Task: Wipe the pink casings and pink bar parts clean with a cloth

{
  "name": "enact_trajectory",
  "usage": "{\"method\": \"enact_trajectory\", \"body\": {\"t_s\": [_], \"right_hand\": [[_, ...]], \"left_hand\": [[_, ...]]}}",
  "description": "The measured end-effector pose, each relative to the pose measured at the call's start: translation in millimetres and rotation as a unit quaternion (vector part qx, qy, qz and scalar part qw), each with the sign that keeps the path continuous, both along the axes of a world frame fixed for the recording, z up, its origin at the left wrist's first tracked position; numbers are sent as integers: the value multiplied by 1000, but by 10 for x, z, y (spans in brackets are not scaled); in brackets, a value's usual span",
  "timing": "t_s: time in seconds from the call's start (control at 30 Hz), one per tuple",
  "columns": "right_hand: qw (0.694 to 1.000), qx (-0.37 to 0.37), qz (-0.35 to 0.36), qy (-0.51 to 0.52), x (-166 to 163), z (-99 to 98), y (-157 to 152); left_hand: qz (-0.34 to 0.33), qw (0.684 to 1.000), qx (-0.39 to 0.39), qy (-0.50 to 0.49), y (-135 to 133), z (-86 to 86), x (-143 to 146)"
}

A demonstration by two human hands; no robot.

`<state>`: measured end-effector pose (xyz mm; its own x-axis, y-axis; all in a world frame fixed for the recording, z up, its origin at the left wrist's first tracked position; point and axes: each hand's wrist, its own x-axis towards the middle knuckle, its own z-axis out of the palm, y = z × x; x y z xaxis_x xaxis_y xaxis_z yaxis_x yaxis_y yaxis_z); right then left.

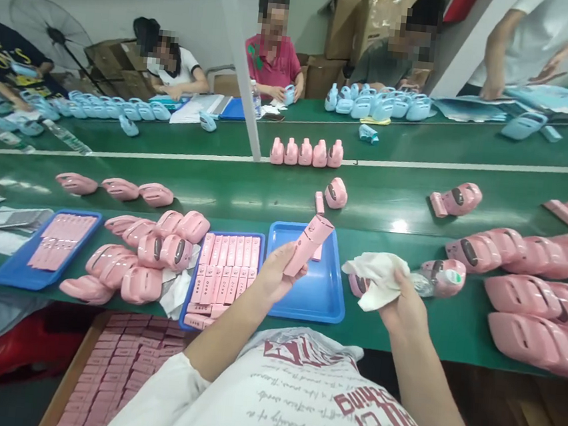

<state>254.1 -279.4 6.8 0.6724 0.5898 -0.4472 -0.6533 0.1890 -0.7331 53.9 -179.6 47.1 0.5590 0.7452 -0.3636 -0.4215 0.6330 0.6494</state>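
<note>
At green bench (363, 324), holds pink casing (311, 242) above blue tray (300, 301) in left hand (277, 266), with fingers wrapped round lower end. Pinches white cloth (374, 275) in right hand (406, 306), between thumb and fingers. Apparently at wiping step; probably calls next for bringing cloth and casing together.

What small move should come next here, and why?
Probably bring the white cloth across to wipe the pink piece: the left hand holds the piece raised, the right hand grips the cloth, and the two are apart.
</note>
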Motion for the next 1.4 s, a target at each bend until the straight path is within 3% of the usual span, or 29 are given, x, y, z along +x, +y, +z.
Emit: {"method": "enact_trajectory", "body": {"t_s": [0.1,0.3,0.4,0.47,0.53,0.6,0.67,0.73,0.77,0.8,0.9,0.93,1.0,1.07,1.17,1.4], "right_hand": [[998,14,39,-39,-148,158,232],[982,74,91,-147,-337,417,445],[952,73,124,-269,-425,465,457],[888,94,186,-411,-494,479,460],[777,129,235,-569,-578,480,465],[659,171,237,-693,-669,461,460],[565,230,229,-758,-739,419,444],[512,280,254,-771,-752,370,434],[519,285,269,-760,-731,349,441],[556,270,283,-733,-693,331,458],[803,142,227,-533,-520,290,566],[869,95,185,-449,-462,273,607],[951,31,125,-282,-373,225,671],[983,4,126,-133,-335,163,691],[988,-13,152,5,-365,107,637],[989,37,101,-98,-667,282,437]], "left_hand": [[-3,998,-17,-54,-103,101,-70],[-94,988,1,-121,-166,177,-139],[-130,982,-14,-139,-187,204,-121],[-133,983,-21,-122,-209,205,-86],[-122,989,-13,-79,-226,180,-47],[-88,996,1,-15,-225,130,-19],[-41,998,10,37,-204,62,-10],[-15,998,16,64,-179,-3,-14],[-16,997,20,67,-171,-28,-18],[-26,997,22,67,-167,-43,-21],[-73,995,40,52,-170,-17,-29],[-88,994,49,41,-169,14,-32],[-105,992,64,15,-154,90,-45],[-97,993,70,-1,-126,157,-64],[-80,993,82,0,-88,193,-89],[-93,989,95,57,-106,71,-28]]}}
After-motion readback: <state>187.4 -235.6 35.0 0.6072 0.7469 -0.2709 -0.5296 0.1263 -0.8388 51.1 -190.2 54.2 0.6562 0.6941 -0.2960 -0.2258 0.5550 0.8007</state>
